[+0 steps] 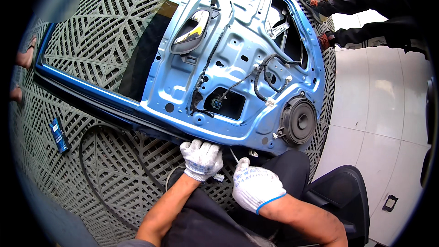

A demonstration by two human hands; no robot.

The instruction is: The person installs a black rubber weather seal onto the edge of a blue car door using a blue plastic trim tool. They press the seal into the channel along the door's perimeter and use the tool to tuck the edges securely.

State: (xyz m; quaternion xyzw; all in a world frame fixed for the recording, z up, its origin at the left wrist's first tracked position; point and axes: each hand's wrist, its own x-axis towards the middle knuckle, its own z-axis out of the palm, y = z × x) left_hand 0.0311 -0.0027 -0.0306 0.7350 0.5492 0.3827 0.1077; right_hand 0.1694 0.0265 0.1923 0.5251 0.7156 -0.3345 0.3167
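A blue car door (183,82), its inner metal side up, lies before me on the grating. My left hand (201,159), in a white knitted glove, is closed at the door's near edge, its fingertips hidden there. Just to its right, my right hand (257,185), gloved the same way, is closed around a thin metal rod (234,156) that points toward that edge; the rest of it is hidden in the fist. A round black speaker (299,121), a black wiring harness (260,77) and a chrome inner handle (192,32) are on the door.
Grey slatted floor grating (50,110) extends under the door, beside white tiles (388,105). A black door trim panel (340,196) is by my right leg. A blue packet (59,136) and a black rubber strip (84,169) lie left. Other people's legs (375,27) and feet are at both sides.
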